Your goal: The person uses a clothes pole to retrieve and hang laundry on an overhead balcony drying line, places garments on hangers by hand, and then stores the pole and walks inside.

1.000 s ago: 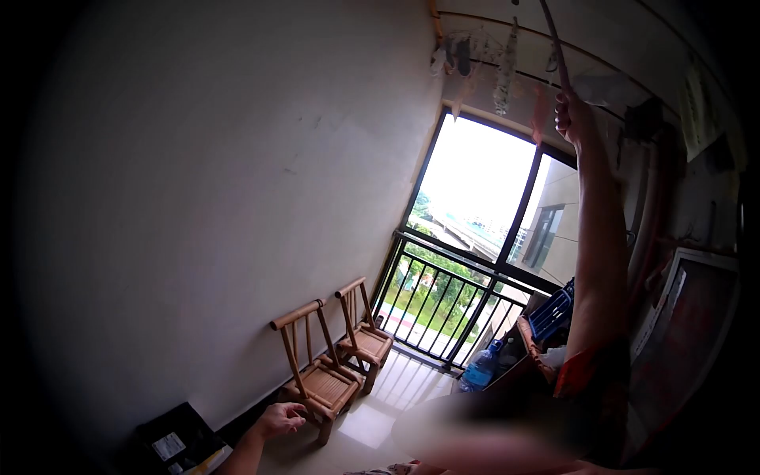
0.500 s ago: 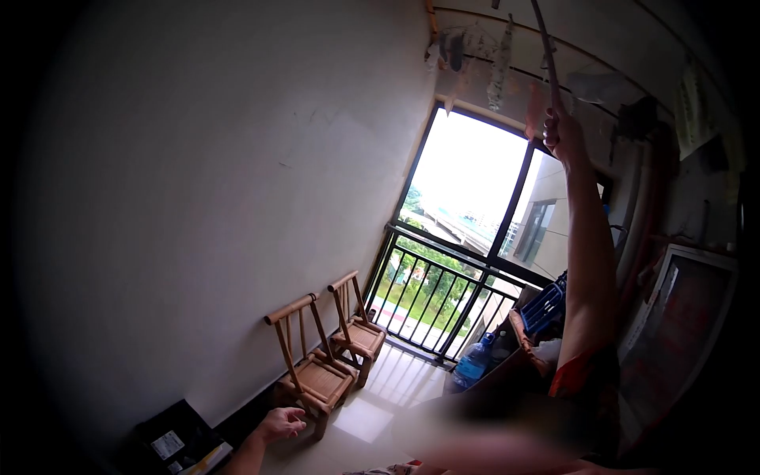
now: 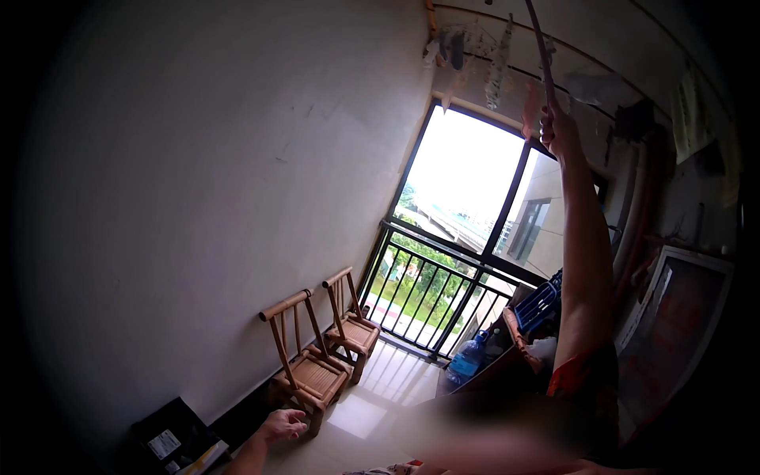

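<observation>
My right hand is raised high on the right, fingers wrapped round a thin dark pole. The pole runs up past the upper edge of the view, so its far end is hidden. Behind it, clothes rails carry hanging items, among them a pale patterned strip and a reddish cloth. Low on the left is my left hand, loosely bent with nothing visible in it. It appears just in front of the nearer bamboo chair; contact cannot be made out.
A second bamboo chair stands behind the first along the white wall. A black railing crosses the window. A water bottle and blue crate are at right. A black box lies lower left.
The view has shifted slightly, so the chairs and window sit a little further left. My right hand and the pole appear slightly further left too. My left hand keeps its pose.
</observation>
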Tool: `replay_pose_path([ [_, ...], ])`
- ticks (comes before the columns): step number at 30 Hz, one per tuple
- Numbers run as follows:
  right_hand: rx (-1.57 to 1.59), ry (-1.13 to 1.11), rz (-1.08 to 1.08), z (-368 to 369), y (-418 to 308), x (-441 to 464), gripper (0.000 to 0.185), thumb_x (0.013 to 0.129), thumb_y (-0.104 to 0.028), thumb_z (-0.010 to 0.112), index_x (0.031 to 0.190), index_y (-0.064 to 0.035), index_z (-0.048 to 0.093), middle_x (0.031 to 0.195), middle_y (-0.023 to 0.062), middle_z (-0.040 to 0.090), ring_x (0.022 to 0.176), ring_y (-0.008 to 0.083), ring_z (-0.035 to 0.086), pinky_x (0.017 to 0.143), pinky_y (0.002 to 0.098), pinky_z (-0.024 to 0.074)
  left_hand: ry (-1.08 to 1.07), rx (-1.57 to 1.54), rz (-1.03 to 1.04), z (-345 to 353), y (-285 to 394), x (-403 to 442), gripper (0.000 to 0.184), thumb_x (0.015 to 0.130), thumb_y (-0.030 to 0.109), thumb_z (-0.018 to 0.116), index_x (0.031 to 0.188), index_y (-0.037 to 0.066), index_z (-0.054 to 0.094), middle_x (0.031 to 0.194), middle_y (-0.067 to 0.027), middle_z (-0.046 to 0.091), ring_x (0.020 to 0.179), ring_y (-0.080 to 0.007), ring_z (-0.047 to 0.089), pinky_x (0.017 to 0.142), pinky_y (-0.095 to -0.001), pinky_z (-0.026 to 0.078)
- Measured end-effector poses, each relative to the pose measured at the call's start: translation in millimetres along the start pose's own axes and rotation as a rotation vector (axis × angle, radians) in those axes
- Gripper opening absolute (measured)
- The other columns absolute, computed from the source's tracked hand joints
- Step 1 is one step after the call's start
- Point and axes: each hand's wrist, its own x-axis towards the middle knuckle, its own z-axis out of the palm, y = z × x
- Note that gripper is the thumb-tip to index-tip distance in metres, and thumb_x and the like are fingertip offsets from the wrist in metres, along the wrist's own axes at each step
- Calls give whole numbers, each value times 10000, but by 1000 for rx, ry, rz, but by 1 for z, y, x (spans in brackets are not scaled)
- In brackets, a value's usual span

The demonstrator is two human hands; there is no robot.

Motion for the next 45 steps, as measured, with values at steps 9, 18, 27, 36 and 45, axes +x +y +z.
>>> replay_pose_path([
  [9, 99, -38, 45, 16, 19, 12, 356, 803, -425, 574, 681, -115, 450, 472, -45, 376, 325, 26, 282, 283, 172, 187, 50, -14, -35, -4, -9, -3, 482, 742, 183, 652, 1154, -14, 498, 799, -57, 622, 616, -91, 557, 560, -218, 472],
  [18, 73, -34, 49, 19, 58, -2, 331, 831, -409, 540, 667, -140, 438, 430, -85, 295, 306, 8, 245, 273, 160, 190, 111, 31, -84, -16, -33, -14, 444, 739, 163, 653, 1128, -8, 523, 796, -61, 624, 590, -91, 564, 534, -228, 471],
  [27, 201, -1, 163, 0, 114, -111, 299, 883, -358, 463, 805, -69, 467, 470, -45, 334, 328, 35, 273, 284, 186, 183, 150, 85, 249, -34, 76, 11, 397, 778, 134, 608, 1132, -13, 503, 798, -49, 613, 636, -94, 565, 583, -226, 467],
  [36, 260, 63, 439, -58, 214, -322, 240, 879, -299, 493, 771, -85, 472, 476, -30, 347, 307, 46, 262, 273, 207, 172, 479, 536, 740, -27, 317, 28, 483, 765, 185, 648, 1187, 35, 466, 1057, -135, 540, 905, -189, 521, 751, -301, 467],
  [45, 623, -110, 876, -123, 179, -518, 137, 876, -174, 510, 782, -77, 498, 514, -31, 364, 377, 46, 315, 318, 191, 228, 657, 176, 817, 17, 444, 109, 1116, 575, 569, 692, 1332, 34, 70, 1263, -268, 312, 1176, -360, 333, 905, -476, 354],
])
